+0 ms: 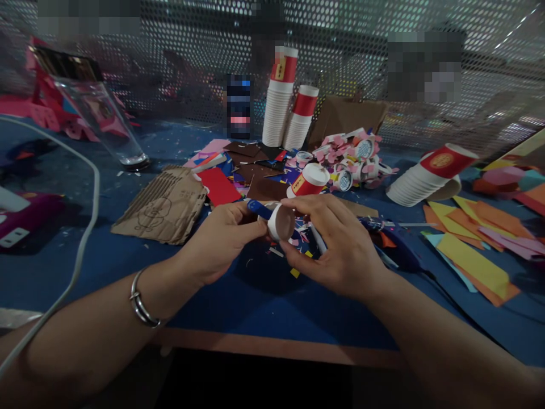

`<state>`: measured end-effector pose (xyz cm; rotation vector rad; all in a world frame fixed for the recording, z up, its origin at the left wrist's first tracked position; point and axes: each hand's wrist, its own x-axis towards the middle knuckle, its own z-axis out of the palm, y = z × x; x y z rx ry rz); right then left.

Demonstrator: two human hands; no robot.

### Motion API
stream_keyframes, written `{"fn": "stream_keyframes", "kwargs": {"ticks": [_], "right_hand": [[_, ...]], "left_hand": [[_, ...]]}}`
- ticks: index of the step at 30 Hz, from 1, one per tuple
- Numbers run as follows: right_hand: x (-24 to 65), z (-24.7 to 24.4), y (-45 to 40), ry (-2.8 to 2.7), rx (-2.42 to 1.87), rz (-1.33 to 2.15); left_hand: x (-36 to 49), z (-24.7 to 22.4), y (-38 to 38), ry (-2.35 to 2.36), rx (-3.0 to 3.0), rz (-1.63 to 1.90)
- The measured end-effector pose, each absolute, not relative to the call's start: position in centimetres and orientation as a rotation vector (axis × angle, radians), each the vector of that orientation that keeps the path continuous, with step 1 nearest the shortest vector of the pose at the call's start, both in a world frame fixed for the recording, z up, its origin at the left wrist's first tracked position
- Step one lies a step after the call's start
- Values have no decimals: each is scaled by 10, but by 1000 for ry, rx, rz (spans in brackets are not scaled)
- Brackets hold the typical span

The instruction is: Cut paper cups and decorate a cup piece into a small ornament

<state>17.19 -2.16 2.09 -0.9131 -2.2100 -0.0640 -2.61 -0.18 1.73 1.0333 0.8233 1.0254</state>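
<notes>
Between my two hands is a short white paper ring (279, 223), like a cut-down paper cup, its opening facing right. A small blue strip (259, 209) sticks out from its left side. My left hand (230, 238) pinches the ring's left edge and the blue strip between thumb and fingers. My right hand (340, 244) has its thumb and forefinger curved around the ring's right side, touching its rim. Just behind them a red and white paper cup (310, 179) stands upside down among paper scraps.
Cup stacks (279, 108) stand at the back; another stack (419, 176) leans at right. Beyond my right hand lie a dark blue corded tool (398, 244) and coloured paper strips (472, 261). Corrugated cardboard (164, 207), a glass bottle (104, 119) and a white cable (94, 176) are at left.
</notes>
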Motion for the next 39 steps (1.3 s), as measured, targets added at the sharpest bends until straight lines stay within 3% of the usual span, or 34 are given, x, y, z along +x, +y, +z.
{"fn": "stream_keyframes", "kwargs": {"ticks": [22,39], "right_hand": [[175,22,-22,-2189,-906,90],[179,26,-22,-2201,-873,53]], "left_hand": [[-37,21,3,680,910,755],[-39,20,5,700,1013,780]]}}
